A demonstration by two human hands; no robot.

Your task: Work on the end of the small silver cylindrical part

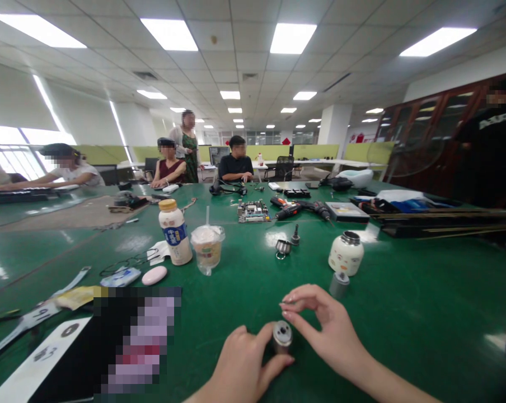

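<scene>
My left hand [240, 364] grips a small metal cylinder [282, 334] between thumb and fingers, standing upright on the green table. Its round top face has dark holes. Just above and to the right, my right hand [326, 324] has thumb and index fingertip close together in a pinch; whatever may be between them is too small to make out. Beyond that hand stands a grey metal cylinder [340, 284], in front of a cream jar with drawn faces [346, 255]. Farther off lie a shiny metal part with a ring [282, 248] and a dark chuck-like piece [295, 235].
A bottle with a yellow cap [173, 232] and a plastic drink cup [207, 246] stand left of centre. Across the green table [232, 299] lie a circuit board [253, 211] and power drills [293, 209]. Several people sit or stand around.
</scene>
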